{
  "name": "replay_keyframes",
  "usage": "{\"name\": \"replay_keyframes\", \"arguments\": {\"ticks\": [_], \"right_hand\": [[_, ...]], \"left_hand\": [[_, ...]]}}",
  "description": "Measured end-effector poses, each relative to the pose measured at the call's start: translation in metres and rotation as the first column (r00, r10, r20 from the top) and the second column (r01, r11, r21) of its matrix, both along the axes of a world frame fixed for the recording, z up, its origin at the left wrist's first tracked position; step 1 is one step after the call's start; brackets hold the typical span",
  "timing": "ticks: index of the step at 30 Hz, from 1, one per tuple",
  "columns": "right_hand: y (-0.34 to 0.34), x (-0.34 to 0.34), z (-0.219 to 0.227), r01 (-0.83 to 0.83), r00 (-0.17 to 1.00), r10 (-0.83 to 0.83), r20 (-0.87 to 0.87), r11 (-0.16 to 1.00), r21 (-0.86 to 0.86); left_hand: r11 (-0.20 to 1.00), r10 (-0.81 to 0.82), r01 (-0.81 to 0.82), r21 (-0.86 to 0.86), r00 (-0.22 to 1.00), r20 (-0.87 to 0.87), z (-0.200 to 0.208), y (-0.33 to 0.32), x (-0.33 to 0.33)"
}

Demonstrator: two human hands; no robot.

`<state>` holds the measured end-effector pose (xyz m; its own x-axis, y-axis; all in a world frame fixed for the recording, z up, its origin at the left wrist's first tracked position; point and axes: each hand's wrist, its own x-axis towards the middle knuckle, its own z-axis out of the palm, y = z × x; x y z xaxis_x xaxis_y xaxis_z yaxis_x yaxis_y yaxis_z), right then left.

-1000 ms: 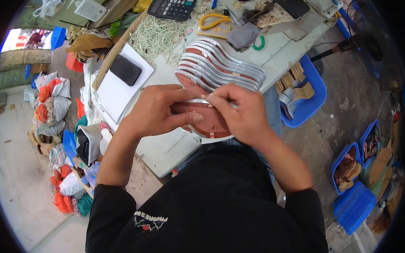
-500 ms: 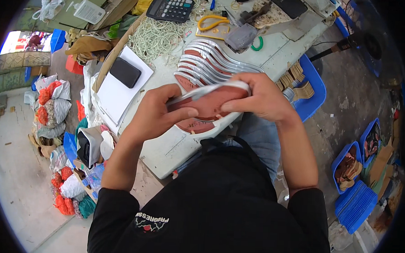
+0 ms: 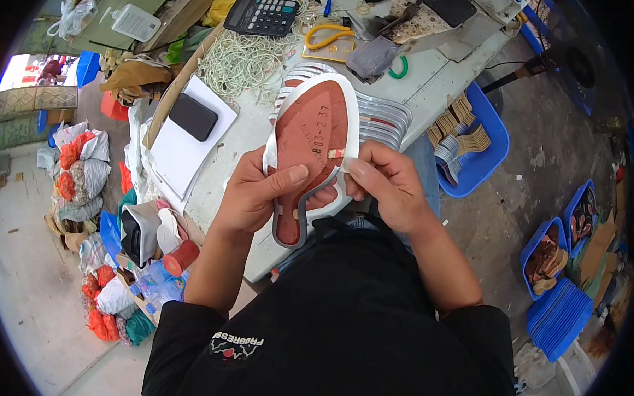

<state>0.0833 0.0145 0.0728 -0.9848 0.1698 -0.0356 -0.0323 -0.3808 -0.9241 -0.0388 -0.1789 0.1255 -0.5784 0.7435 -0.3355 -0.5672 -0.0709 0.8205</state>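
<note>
My left hand (image 3: 250, 191) is closed on a reddish-brown shoe insole (image 3: 310, 120), its thumb across the underside and its fingers behind. The insole stands tilted up, broad end away from me and narrow end toward my body. A white strip edges the broad part and turns grey around the narrow end. My right hand (image 3: 392, 187) pinches the edging at the insole's right side, thumb against forefinger, beside a small pale patch. Behind the insole, a row of similar grey-edged insoles (image 3: 384, 119) lies overlapped on the white table (image 3: 424, 89), partly hidden.
A phone (image 3: 193, 117) lies on white paper at the left. Beyond are a calculator (image 3: 261, 16), a tangle of pale cord (image 3: 238, 63) and a yellow-handled tool (image 3: 327, 37). At the right, a blue bin (image 3: 488, 159) holds tan insoles; a fan (image 3: 577, 64) stands beyond.
The insole has turned from lying crosswise between both hands to pointing away from me, its underside now showing. My right hand has shifted toward me, from its far end to its side edge.
</note>
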Motion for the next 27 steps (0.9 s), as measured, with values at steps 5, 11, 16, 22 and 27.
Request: {"name": "replay_keyframes", "arguments": {"ticks": [5, 11, 16, 22, 27], "right_hand": [[0.014, -0.003, 0.016, 0.039, 0.995, 0.004, -0.102, 0.909, 0.415], [0.021, -0.015, 0.046, 0.157, 0.957, 0.086, -0.276, 0.647, 0.746], [0.014, -0.003, 0.029, 0.087, 0.996, -0.067, -0.066, 0.924, 0.372], [0.014, -0.006, 0.008, -0.012, 0.997, 0.017, 0.072, 0.997, -0.072], [0.056, -0.003, 0.002, -0.054, 0.983, 0.113, 0.146, 0.933, -0.357]], "left_hand": [[0.984, 0.017, -0.082, -0.157, 0.926, -0.376, 0.007, 0.004, 0.011], [0.965, -0.146, -0.140, -0.221, 0.414, -0.898, 0.012, 0.015, 0.018], [0.997, 0.036, -0.058, -0.060, 0.948, -0.315, -0.001, 0.014, 0.010], [0.984, -0.159, 0.155, -0.086, 0.987, -0.039, 0.006, 0.018, -0.005], [0.804, -0.528, 0.389, -0.450, 0.815, -0.239, 0.010, 0.026, -0.062]]}}
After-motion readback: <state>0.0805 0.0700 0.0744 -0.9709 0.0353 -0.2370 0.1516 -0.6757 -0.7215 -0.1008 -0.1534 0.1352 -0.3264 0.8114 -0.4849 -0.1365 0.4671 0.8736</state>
